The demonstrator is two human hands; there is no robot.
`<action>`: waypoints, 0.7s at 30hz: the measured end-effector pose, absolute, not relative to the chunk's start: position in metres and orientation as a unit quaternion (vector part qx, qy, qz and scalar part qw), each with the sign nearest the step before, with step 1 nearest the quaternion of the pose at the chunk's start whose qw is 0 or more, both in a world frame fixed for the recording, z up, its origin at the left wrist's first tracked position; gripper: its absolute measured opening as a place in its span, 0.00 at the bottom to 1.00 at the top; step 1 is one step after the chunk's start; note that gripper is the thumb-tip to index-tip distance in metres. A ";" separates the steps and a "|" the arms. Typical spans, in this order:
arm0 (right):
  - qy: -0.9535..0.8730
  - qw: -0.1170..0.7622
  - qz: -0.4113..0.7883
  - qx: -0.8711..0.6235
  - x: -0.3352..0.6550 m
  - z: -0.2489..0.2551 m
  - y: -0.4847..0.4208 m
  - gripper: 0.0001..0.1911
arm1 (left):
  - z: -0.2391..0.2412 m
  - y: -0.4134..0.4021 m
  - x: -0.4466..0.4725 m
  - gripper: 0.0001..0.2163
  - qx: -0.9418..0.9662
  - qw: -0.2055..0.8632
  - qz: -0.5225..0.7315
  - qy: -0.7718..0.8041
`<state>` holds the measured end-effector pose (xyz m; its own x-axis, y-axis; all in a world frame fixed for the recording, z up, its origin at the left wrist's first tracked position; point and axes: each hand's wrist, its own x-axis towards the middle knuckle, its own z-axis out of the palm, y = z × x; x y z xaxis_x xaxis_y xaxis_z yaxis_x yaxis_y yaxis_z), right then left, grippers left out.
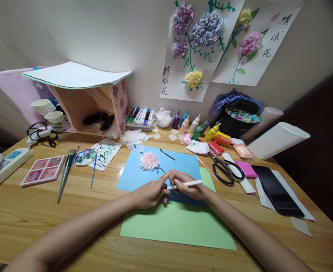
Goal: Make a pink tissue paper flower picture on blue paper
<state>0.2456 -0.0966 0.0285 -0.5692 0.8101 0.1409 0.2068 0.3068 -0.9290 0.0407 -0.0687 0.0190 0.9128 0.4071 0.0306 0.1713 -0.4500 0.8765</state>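
Over the blue sheet [126, 179], my two hands meet at a slim white marker [193, 183]. My right hand [187, 185] is closed around its barrel, which points toward the right. The fingers of my left hand [149, 193] are closed at the marker's dark left end; whether they grip a cap there is hidden. A pink-white paper flower [149, 161] is on the blue sheet just beyond my hands. Dark painted or drawn stems [167, 154] lie near it, one reaching toward my left fingers. A light green sheet [177, 230] lies partly under the blue one.
Black-handled scissors [225, 170], a phone [278, 190] and clay packets [245, 169] lie to the right. Paint bottles [197, 132] and a marker box [139, 118] stand behind. Brushes [65, 175], a paint palette [84, 156] and a power strip [7, 166] are leftward.
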 end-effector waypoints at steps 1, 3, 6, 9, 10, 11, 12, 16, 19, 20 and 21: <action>-0.754 0.302 0.473 -0.342 0.247 0.028 -0.096 0.15 | 0.020 -0.068 0.041 0.28 0.837 0.510 0.124 0.159; -0.755 0.290 0.476 -0.344 0.248 0.026 -0.095 0.14 | 0.020 -0.066 0.041 0.28 0.817 0.541 0.136 0.143; -0.699 0.337 0.525 -0.349 0.246 0.024 -0.093 0.12 | 0.021 -0.061 0.045 0.28 0.758 0.604 0.174 0.177; -0.620 0.430 0.555 -0.350 0.242 0.023 -0.089 0.10 | 0.021 -0.057 0.048 0.27 0.699 0.642 0.222 0.224; -0.604 0.448 0.557 -0.352 0.242 0.023 -0.087 0.10 | 0.021 -0.056 0.049 0.24 0.698 0.635 0.232 0.235; -0.594 0.457 0.558 -0.356 0.241 0.023 -0.086 0.10 | 0.020 -0.056 0.049 0.20 0.707 0.616 0.241 0.249; -0.589 0.459 0.560 -0.358 0.241 0.023 -0.085 0.11 | 0.020 -0.055 0.049 0.16 0.721 0.588 0.250 0.267; -0.600 0.445 0.572 -0.338 0.244 0.027 -0.084 0.11 | 0.019 -0.056 0.046 0.17 0.784 0.472 0.247 0.319; -0.629 0.404 0.586 -0.313 0.247 0.031 -0.087 0.11 | 0.019 -0.057 0.042 0.19 0.823 0.438 0.208 0.294; -0.639 0.388 0.588 -0.309 0.248 0.032 -0.088 0.11 | 0.020 -0.058 0.041 0.19 0.831 0.437 0.196 0.282; -0.650 0.374 0.587 -0.305 0.249 0.033 -0.090 0.11 | 0.020 -0.058 0.041 0.19 0.836 0.441 0.184 0.270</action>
<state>0.2488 -0.0895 0.0334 -0.5342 0.8356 0.1280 -0.0434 0.1242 -0.9913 0.0405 -0.0580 0.0202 0.7864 0.6137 0.0702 0.2879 -0.4647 0.8374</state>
